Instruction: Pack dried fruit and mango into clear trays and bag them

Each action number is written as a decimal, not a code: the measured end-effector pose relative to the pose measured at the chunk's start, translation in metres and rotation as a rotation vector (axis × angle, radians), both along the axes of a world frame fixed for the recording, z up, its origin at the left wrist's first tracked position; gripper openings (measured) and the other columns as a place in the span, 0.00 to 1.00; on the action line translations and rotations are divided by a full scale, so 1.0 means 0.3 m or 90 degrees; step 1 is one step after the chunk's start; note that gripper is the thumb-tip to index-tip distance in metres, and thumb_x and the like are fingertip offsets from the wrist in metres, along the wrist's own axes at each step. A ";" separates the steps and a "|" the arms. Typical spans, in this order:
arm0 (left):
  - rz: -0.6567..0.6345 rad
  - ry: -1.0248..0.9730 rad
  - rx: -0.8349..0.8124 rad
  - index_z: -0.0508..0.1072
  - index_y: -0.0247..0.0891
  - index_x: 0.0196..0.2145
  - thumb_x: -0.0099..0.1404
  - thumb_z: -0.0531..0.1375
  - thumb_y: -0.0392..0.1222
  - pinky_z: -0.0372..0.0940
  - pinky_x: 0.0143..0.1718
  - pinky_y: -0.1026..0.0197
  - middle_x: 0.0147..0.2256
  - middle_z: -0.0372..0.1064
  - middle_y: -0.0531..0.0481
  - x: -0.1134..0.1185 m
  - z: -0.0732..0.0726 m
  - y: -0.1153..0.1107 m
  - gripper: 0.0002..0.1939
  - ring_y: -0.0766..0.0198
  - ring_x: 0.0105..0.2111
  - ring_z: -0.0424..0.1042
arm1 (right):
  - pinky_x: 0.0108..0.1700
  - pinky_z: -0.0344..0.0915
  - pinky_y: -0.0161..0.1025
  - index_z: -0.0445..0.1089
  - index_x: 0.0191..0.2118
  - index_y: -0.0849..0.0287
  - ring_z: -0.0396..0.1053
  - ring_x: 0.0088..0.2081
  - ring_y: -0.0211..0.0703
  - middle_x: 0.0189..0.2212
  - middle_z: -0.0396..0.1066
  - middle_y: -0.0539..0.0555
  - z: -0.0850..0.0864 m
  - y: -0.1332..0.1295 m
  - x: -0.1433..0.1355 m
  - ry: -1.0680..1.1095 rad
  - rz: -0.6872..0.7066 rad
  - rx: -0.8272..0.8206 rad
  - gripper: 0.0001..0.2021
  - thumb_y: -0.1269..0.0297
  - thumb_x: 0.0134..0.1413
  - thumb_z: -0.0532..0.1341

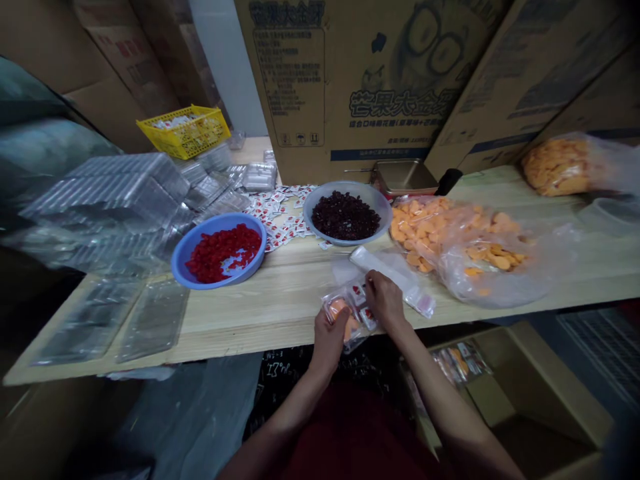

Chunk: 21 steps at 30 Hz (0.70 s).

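At the table's front edge, my left hand point(330, 335) grips a clear plastic pack point(351, 337) by its left side, thumb on top. Inside the pack are orange discs point(339, 308) and small white sachets with red marks point(367, 317). My right hand point(386, 299) is closed at the pack's upper right edge, its fingertips pinched together there. Just beyond that hand lies a stack of clear plastic bags point(387, 270), partly under it. A blue bowl of red pieces point(263, 257) stands to the left, and a pale bowl of dark pieces point(385, 223) is behind.
Loose sachets point(285, 230) spread between the bowls. Clear plastic trays point(110, 193) are stacked at left, near a yellow basket point(185, 140). An open bag of orange discs point(425, 227) lies right, a metal tin point(406, 177) behind. Below the table is an open carton point(550, 387) holding packs.
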State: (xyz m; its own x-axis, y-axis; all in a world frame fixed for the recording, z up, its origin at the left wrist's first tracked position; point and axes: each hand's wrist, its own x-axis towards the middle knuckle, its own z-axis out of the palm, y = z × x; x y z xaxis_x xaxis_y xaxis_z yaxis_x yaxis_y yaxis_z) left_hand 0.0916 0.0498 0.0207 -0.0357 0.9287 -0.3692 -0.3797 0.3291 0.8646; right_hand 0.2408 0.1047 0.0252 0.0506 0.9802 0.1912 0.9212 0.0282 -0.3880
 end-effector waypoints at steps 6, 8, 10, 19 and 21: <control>0.028 -0.006 0.012 0.74 0.35 0.45 0.58 0.67 0.50 0.69 0.40 0.60 0.39 0.76 0.45 0.010 -0.027 0.021 0.21 0.60 0.36 0.75 | 0.37 0.56 0.37 0.67 0.34 0.59 0.68 0.36 0.45 0.32 0.72 0.56 -0.018 0.021 -0.123 0.008 0.144 0.002 0.09 0.72 0.63 0.52; 0.033 -0.002 0.041 0.73 0.36 0.47 0.59 0.66 0.50 0.67 0.45 0.60 0.44 0.76 0.44 0.011 -0.036 0.035 0.22 0.59 0.42 0.74 | 0.38 0.57 0.37 0.67 0.33 0.58 0.68 0.36 0.45 0.31 0.72 0.55 -0.016 -0.011 -0.166 0.036 0.198 0.023 0.09 0.71 0.64 0.52; 0.020 -0.002 0.060 0.73 0.38 0.49 0.60 0.65 0.51 0.65 0.50 0.59 0.47 0.74 0.44 0.001 -0.036 0.045 0.22 0.58 0.47 0.72 | 0.39 0.57 0.37 0.66 0.33 0.57 0.68 0.35 0.45 0.31 0.71 0.54 -0.010 -0.038 -0.183 0.084 0.204 0.039 0.10 0.71 0.65 0.51; -0.246 0.067 0.101 0.78 0.39 0.46 0.57 0.68 0.47 0.62 0.53 0.58 0.46 0.73 0.45 -0.148 0.025 0.059 0.19 0.58 0.48 0.70 | 0.36 0.58 0.37 0.66 0.32 0.57 0.68 0.34 0.43 0.30 0.70 0.53 0.027 -0.033 -0.110 0.199 0.137 0.030 0.09 0.69 0.64 0.53; -0.200 0.048 0.087 0.78 0.38 0.42 0.56 0.69 0.46 0.63 0.50 0.59 0.43 0.74 0.46 -0.128 0.006 0.053 0.16 0.59 0.44 0.71 | 0.36 0.58 0.36 0.65 0.31 0.57 0.67 0.33 0.43 0.29 0.69 0.52 0.041 -0.057 -0.129 0.200 0.147 0.017 0.09 0.68 0.64 0.53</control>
State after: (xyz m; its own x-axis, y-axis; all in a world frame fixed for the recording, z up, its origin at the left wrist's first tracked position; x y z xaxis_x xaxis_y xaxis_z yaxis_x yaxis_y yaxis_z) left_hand 0.0532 0.0657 0.0226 0.2369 0.9396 -0.2472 -0.2117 0.2983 0.9307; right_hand 0.2019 0.0878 0.0375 -0.1107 0.9675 0.2271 0.7259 0.2348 -0.6465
